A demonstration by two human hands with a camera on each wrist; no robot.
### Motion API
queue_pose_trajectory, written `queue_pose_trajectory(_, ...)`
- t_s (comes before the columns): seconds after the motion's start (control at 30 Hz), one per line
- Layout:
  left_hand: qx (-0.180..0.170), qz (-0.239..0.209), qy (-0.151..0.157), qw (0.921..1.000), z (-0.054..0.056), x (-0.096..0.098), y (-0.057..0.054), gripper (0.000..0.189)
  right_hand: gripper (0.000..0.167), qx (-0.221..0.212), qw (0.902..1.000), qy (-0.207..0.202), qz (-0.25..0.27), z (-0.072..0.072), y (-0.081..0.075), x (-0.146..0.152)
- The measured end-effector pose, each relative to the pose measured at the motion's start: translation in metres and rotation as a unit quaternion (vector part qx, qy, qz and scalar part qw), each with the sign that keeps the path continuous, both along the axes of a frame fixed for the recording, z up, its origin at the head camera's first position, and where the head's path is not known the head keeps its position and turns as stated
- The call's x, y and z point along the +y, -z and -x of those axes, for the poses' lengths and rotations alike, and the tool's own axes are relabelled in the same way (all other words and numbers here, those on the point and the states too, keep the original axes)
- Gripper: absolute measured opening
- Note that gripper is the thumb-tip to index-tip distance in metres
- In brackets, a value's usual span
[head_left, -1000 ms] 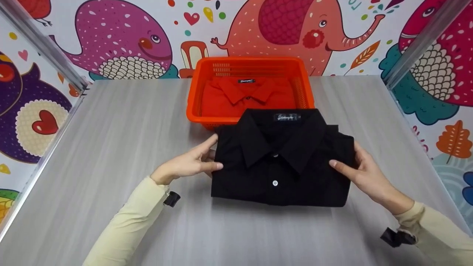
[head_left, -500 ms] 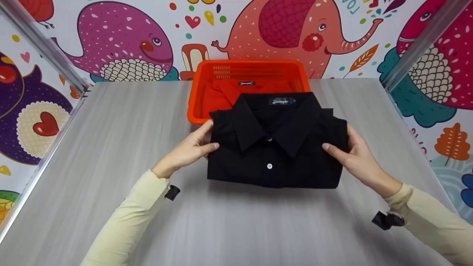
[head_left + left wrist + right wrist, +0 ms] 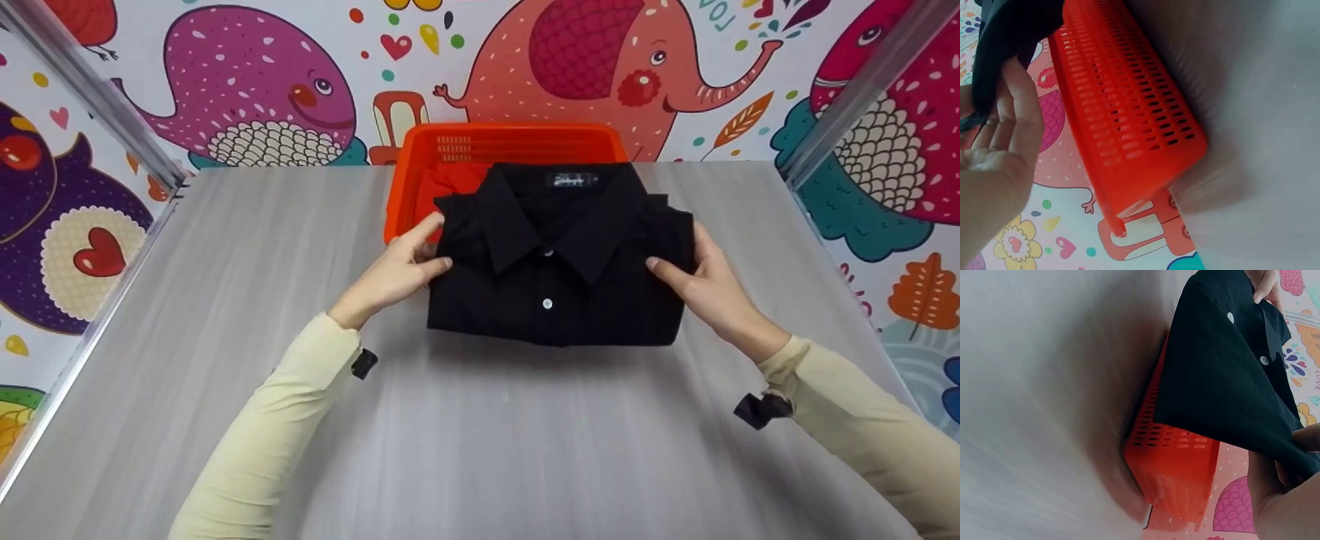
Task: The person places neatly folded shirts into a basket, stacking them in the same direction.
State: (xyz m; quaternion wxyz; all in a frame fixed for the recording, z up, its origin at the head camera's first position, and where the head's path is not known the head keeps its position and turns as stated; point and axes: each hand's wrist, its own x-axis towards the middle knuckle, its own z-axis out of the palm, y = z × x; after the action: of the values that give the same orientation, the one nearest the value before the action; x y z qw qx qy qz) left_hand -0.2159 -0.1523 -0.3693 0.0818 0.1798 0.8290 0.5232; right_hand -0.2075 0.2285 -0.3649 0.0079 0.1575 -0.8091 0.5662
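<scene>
A neatly folded black shirt point(image 3: 487, 296), collar to the far side and white buttons showing, is held off the table between both hands. My left hand point(image 3: 394, 274) pinches its left edge, thumb on top and fingers beneath. On the other side my right hand point(image 3: 712, 289) grips the right edge in the same way. The shirt overlaps the front of an orange plastic basket point(image 3: 399, 191) in the head view; the right wrist view has the shirt point(image 3: 1219, 371) raised above the basket's rim. Inside the basket lies a red shirt point(image 3: 450, 184), mostly hidden behind the black one.
The basket point(image 3: 1129, 101) has slotted walls and stands on the grey wood-grain table point(image 3: 480, 450), against the back wall point(image 3: 420, 67) printed with cartoon animals. Metal posts point(image 3: 855, 97) rise at the table's back corners. A black wrist device point(image 3: 761, 411) sits on each sleeve.
Both hands have carried the black shirt away from me, toward and over the basket. It now covers most of the red shirt, whose collar showed earlier.
</scene>
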Motion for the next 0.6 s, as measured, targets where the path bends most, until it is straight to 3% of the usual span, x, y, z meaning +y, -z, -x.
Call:
queue_pose_trajectory(0.17,0.002,0.004,-0.021,0.9998,0.010,0.000,-0.006,0.063,0.052,-0.003,0.9999,0.008,-0.007,0.011,-0.005,-0.004)
queue_pose_trajectory(0.6,-0.006,0.015,-0.032,0.9994,0.040,0.008,-0.014,0.053,0.050,0.002,0.9978,0.054,-0.037,0.044,-0.008,-0.006)
